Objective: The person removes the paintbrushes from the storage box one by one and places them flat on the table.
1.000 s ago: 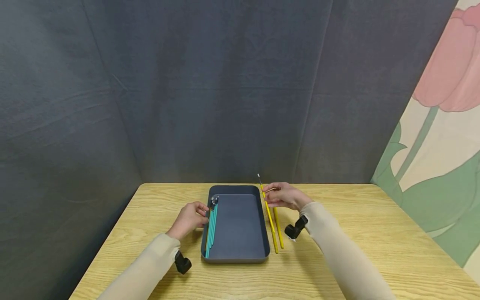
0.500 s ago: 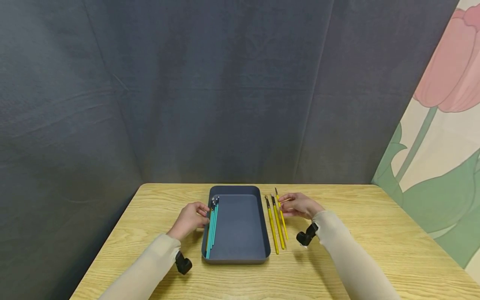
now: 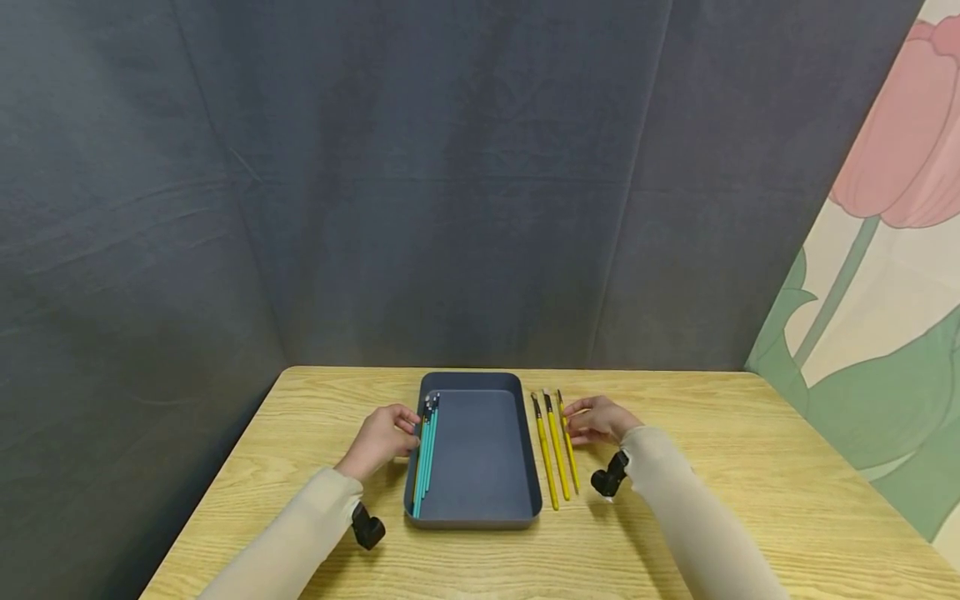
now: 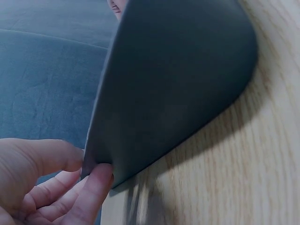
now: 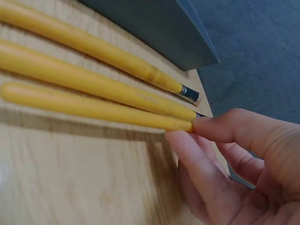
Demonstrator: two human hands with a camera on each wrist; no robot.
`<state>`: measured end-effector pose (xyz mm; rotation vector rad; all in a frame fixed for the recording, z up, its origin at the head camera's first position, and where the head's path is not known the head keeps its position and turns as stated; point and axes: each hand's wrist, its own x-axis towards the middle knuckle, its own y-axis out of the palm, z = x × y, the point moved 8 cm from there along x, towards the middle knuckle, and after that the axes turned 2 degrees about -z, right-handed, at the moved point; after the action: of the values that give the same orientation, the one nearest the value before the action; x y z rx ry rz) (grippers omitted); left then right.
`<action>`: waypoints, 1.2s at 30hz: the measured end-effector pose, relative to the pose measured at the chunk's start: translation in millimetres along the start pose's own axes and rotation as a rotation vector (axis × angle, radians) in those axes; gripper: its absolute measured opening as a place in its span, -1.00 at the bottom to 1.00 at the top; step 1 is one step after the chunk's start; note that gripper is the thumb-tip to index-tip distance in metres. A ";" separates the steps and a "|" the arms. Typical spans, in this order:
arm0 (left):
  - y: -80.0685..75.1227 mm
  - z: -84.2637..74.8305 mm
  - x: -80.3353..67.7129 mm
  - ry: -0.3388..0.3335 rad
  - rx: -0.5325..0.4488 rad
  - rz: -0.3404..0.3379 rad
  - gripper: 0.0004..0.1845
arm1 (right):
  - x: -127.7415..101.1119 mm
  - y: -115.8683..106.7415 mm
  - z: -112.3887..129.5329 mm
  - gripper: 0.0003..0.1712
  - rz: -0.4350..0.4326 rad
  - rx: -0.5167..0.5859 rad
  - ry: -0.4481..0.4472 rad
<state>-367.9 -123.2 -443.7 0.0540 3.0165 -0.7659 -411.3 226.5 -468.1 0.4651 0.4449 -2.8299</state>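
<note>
A dark grey tray (image 3: 480, 454) lies on the wooden table, several teal-handled paintbrushes (image 3: 428, 454) lined up along its left wall inside. My left hand (image 3: 381, 437) is at the tray's left side; the left wrist view shows its thumb and fingers pinching the rim. Right of the tray, three yellow paintbrushes stand side by side, bristles pointing away. My right hand (image 3: 600, 420) pinches the rightmost, thinnest yellow paintbrush (image 5: 98, 110) near its upper end, close over the table. The other two, a middle brush (image 3: 557, 450) and a left brush (image 3: 545, 454), lie untouched.
The table's (image 3: 480, 562) far edge runs just behind the tray. Dark grey cloth (image 3: 450, 183) hangs behind and to the left. At the right stands a panel with a painted tulip (image 3: 892, 150). A small black camera sits on each wrist.
My right hand has carried the yellow paintbrush from beside the tray's right rim to the right of the other two, then lowered it. The left hand has stayed at the tray.
</note>
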 end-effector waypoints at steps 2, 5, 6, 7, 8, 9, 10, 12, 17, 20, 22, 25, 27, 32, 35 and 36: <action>0.2 -0.4 -0.1 -0.001 -0.001 0.000 -0.69 | 0.7 0.0 -2.1 -0.66 -0.016 -0.001 0.016; -0.2 -0.7 0.0 -0.002 -0.003 -0.003 -0.68 | -0.4 0.3 -1.8 -0.68 -0.043 -0.029 0.033; -0.4 -0.9 0.1 -0.002 -0.005 -0.004 -0.68 | -0.9 0.6 -0.9 -0.69 -0.051 -0.037 0.036; -0.8 -0.9 0.0 0.001 -0.004 -0.005 -0.68 | -1.4 0.7 -0.4 -0.69 -0.061 -0.044 0.041; -0.9 -0.7 0.1 0.000 -0.005 -0.005 -0.68 | -1.8 1.0 0.4 -0.70 -0.068 -0.052 0.044; -1.0 -0.7 0.2 0.003 -0.005 -0.006 -0.68 | -2.0 1.2 1.1 -0.70 -0.074 -0.059 0.043; -1.0 -0.8 0.1 0.004 -0.007 -0.006 -0.68 | -2.0 1.5 1.5 -0.71 -0.082 -0.064 0.046; -1.2 -1.2 -0.1 0.009 -0.008 -0.005 -0.69 | -1.9 1.8 2.4 -0.72 -0.099 -0.073 0.054; -0.5 -0.5 0.2 0.007 -0.009 -0.003 -0.69 | 1.6 1.9 0.8 -0.74 -0.118 -0.098 0.078; -0.3 0.0 0.5 0.002 -0.009 -0.004 -0.69 | 3.3 1.5 -0.6 -0.76 -0.121 -0.109 0.091; -0.3 0.1 0.5 0.002 -0.008 -0.003 -0.69 | 3.2 1.7 -0.2 -0.77 -0.119 -0.114 0.096; -0.6 -0.7 0.2 0.003 -0.008 -0.003 -0.69 | 3.2 2.2 0.8 -0.78 -0.111 -0.130 0.098; -0.7 -1.1 -0.1 0.004 -0.006 -0.003 -0.69 | 2.8 2.5 1.5 -0.78 -0.104 -0.140 0.096; -0.6 -1.0 -0.6 0.002 -0.005 -0.005 -0.70 | 3.0 2.3 1.8 -0.79 -0.102 -0.151 0.096; -0.3 -0.7 -0.8 0.000 -0.007 -0.006 -0.69 | 3.4 2.9 1.4 -0.78 -0.097 -0.158 0.094; -0.3 -0.7 -0.9 0.000 -0.008 -0.007 -0.69 | 3.5 2.9 0.9 -0.78 -0.101 -0.154 0.099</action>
<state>-367.0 -123.2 -442.9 0.0431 3.0211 -0.7551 -414.0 222.9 -469.2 0.5673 0.7190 -2.8482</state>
